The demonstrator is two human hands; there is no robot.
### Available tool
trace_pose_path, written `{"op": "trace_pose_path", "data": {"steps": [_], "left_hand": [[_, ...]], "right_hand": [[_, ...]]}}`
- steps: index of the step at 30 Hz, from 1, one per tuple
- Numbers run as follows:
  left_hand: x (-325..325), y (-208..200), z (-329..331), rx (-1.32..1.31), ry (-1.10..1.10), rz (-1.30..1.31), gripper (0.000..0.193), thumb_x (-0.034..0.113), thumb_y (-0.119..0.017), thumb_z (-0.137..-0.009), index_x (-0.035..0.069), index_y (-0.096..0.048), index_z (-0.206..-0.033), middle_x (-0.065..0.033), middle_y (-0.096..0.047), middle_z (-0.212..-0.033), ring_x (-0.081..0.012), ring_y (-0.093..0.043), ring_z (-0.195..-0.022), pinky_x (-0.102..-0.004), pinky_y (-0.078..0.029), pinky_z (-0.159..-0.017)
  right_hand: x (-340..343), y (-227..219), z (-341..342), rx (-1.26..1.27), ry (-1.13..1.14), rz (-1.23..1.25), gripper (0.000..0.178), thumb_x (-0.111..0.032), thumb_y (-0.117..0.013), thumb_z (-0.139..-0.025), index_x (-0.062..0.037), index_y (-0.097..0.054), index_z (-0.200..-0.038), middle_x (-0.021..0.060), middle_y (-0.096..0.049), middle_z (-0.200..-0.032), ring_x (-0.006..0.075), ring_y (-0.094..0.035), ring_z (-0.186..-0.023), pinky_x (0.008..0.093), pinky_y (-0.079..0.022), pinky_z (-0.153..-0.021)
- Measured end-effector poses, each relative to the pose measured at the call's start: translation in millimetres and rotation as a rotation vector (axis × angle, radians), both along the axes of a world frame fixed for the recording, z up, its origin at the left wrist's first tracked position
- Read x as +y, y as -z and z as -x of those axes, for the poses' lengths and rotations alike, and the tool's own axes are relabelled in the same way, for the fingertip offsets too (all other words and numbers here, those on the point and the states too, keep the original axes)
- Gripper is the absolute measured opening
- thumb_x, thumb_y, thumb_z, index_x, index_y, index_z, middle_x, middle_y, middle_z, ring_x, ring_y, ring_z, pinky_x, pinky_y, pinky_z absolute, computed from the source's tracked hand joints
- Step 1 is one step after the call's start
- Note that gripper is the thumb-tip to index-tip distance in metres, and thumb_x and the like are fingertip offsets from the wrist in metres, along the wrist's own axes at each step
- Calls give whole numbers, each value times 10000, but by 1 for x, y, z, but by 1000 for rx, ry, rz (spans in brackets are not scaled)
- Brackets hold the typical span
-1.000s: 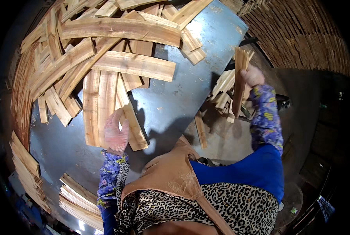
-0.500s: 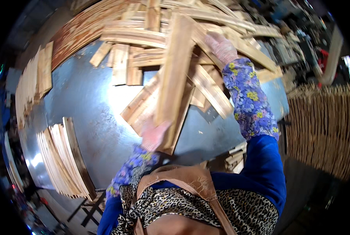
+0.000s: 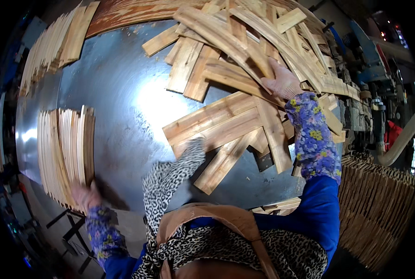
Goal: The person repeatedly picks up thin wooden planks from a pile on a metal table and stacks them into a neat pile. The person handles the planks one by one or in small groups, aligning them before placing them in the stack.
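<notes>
My left hand (image 3: pixel 86 195) is at the near end of a row of thin wooden boards (image 3: pixel 87 149) standing on edge, packed side by side, on the left of the metal table. Its thumb stands apart from the fingers, which are slightly blurred, and no board is lifted in it. Over a loose pile on the right, my right hand (image 3: pixel 284 83) grips a wooden board (image 3: pixel 259 58), its thumb and fingers spread across the wood. Several more loose boards (image 3: pixel 212 118) lie crossed in front of that hand.
A second row of boards (image 3: pixel 54 46) stands at the far left. Along the back lies a reddish-brown wood panel (image 3: pixel 133 14). Tall stacked boards (image 3: pixel 379 209) are at the right, beside machinery (image 3: pixel 375 102). The grey metal table (image 3: pixel 119 107) stretches between the rows and the pile.
My left hand has let go of the long board and moved left to the row's near end. That board now lies in the pile. My right hand stays over the pile; the view has shifted.
</notes>
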State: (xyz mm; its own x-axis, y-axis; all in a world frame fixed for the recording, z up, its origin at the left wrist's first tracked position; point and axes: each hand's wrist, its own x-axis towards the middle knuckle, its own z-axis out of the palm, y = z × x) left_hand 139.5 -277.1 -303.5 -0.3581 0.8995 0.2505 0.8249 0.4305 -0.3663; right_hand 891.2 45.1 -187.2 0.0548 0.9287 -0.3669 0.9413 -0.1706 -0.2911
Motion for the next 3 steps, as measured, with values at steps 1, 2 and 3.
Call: {"op": "trace_pose_path", "data": {"steps": [1,2,3], "left_hand": [[11,23,-10,-25,225,-79,812,457,-780,-962,70,-476,-1608,-211,-546,-1576,-371,-544,-1434,-474,-418,-1228],[58,23,-68,-49,458,-170,861,543,-727,-1000,48,-441,-1643,-231,-488,-1651,-403,-463,-1524,-513,-337,-1297],[66,20,-63,-47,470,-182,861,543,-727,-1000,48,-441,-1643,-231,-488,-1651,-403,-463,-1524,-513,-337,-1297]], "right_hand": [[-1,1,23,134,-86,43,887,-468,-754,-911,-38,-462,-1630,281,-599,-1541,411,-536,-1479,436,-444,-1222],[-1,-3,53,142,-250,105,964,-521,-751,-914,-55,-400,-1682,271,-599,-1557,365,-595,-1423,418,-447,-1207],[-6,10,68,314,-318,227,965,-539,-717,-933,-54,-381,-1696,262,-561,-1605,362,-541,-1484,412,-385,-1264]]}}
